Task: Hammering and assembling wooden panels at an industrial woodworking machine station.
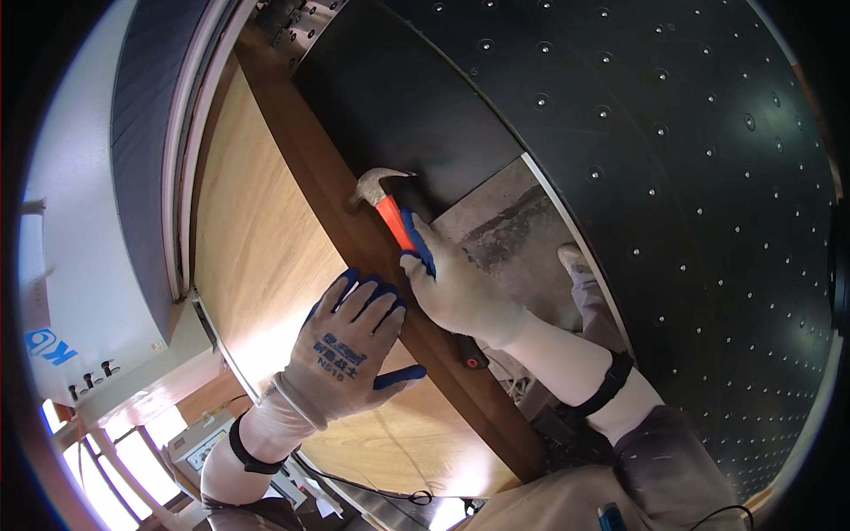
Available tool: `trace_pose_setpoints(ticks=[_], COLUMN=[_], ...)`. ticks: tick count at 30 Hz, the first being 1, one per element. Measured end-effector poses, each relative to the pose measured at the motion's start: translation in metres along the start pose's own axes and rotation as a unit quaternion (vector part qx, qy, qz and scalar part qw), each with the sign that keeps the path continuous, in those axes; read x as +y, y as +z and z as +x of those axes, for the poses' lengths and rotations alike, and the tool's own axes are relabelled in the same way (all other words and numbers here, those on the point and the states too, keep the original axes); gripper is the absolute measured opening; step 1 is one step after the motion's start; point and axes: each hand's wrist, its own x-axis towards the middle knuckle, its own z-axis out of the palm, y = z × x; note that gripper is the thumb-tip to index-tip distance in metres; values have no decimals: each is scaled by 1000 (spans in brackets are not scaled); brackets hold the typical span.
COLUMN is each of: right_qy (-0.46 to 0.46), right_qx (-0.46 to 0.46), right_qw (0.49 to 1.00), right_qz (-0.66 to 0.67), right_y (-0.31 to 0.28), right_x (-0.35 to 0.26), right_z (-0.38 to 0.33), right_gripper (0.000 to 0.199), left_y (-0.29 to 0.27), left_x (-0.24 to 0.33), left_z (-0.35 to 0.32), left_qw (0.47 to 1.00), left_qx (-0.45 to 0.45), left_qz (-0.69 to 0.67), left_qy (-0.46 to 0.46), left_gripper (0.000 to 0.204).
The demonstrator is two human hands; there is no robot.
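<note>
My right hand [465,288], in a pale glove with blue palm and fingertips, grips a claw hammer [395,221] by its orange and black handle. The hammer's metal head is over the dark brown edge [305,150] of a wooden panel and looks slightly blurred. The butt of the handle shows below my wrist. My left hand [347,350], gloved alike, lies palm down across the light wood face [252,190] and the brown edge, fingers and thumb stretched out. Its fingertips are just below and left of the hammer. Whatever is under the hammer head cannot be made out.
A black table [655,168] studded with small metal balls fills the right side. Pale and dark machine housing [97,257] stands at the left. A shoe [574,258] shows on the grey floor [505,230], and a cable [372,488] runs near the bottom.
</note>
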Motion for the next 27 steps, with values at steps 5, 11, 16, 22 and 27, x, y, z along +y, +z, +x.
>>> trace_pose_setpoints(ticks=[5,11,16,22,27], right_qy=[-23,-63,-47,-54,16], right_qx=[54,42,-4,-9,-14], right_qw=[997,995,999,998,999], right_qz=[59,64,27,-7,-31], right_y=[4,3,-1,-9,-2], right_x=[-2,-8,-7,-11,-16], right_z=[4,8,8,7,1], right_gripper=[53,53,53,53,53], left_y=[-3,-5,-7,-9,-12], left_x=[-2,-2,-3,-2,-3], left_z=[1,1,0,3,5], left_qw=[1000,1000,1000,1000,1000], left_qx=[-2,-12,-9,-14,-11], left_qz=[-7,2,-3,-3,-13], left_qy=[5,6,8,-1,-1], left_gripper=[64,64,62,58,55])
